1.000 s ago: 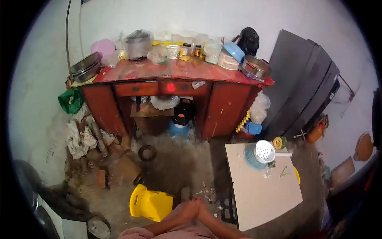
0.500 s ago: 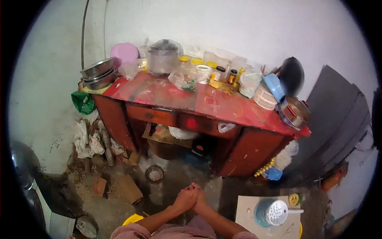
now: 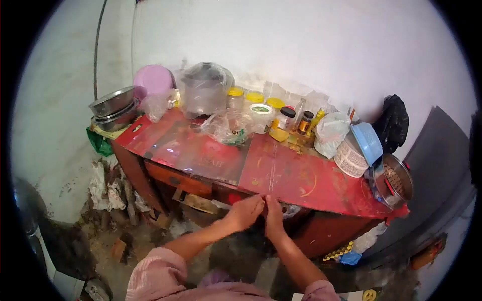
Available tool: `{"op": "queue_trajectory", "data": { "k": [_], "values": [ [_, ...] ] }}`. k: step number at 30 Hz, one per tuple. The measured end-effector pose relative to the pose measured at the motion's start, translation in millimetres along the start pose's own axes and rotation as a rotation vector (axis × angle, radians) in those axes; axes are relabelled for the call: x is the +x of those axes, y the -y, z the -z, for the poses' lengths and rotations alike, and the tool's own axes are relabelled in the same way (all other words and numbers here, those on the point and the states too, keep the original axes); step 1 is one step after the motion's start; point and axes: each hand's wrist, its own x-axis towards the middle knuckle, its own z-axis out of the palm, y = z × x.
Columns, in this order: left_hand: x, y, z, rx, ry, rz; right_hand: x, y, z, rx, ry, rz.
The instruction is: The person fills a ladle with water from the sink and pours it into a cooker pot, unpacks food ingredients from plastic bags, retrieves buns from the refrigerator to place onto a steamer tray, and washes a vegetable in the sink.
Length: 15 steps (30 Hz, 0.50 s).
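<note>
My left hand [image 3: 246,212] and my right hand [image 3: 274,214] are close together at the front edge of the red-covered table [image 3: 281,173]. Both have their fingers curled in, fingertips nearly meeting. Whether something small is between them I cannot make out. Just behind my right hand, a crumpled white plastic bag [image 3: 290,211] shows at the front of the table. A clear plastic bag [image 3: 228,128] lies on the tabletop beyond my left hand.
Steel bowls [image 3: 114,103] are stacked at the left, near a bag-covered pot [image 3: 205,93]. Yellow-lidded jars [image 3: 235,98] line the wall. A blue basin [image 3: 367,143] leans by a steel pot [image 3: 394,183] at the right. Wood pieces [image 3: 119,249] lie on the floor.
My hands have risen from low before my body, where they were clasped, to the table's front edge, and have come slightly apart. The view has moved closer to the table.
</note>
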Motion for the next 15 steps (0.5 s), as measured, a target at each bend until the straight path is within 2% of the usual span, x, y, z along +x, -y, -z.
{"op": "queue_trajectory", "data": {
  "k": [1, 3, 4, 7, 10, 13, 14, 15],
  "values": [
    [20, 17, -5, 0.045, -0.045, -0.011, 17, 1, 6, -0.008, -0.042, 0.017],
    [61, 46, -2, 0.378, 0.147, -0.194, 52, 6, 14, -0.022, -0.126, 0.06],
    [82, 61, -2, 0.544, 0.243, -0.292, 72, 7, 24, -0.095, -0.201, 0.001],
    [154, 122, -13, 0.78, 0.235, -0.792, 122, 11, 33, -0.06, -0.285, -0.062],
    [208, 203, -48, 0.767, 0.235, -0.84, 174, 3, 36, -0.095, -0.31, -0.029],
    [254, 234, -35, 1.221, 0.477, -0.824, 237, -12, 40, -0.344, -0.305, -0.031],
    [264, 241, -16, 1.132, 0.258, -0.911, 258, -17, 43, -0.458, -0.305, -0.037],
    [270, 237, 16, 1.033, 0.045, -0.987, 276, -17, 38, -0.403, -0.287, 0.022]
  ]
}}
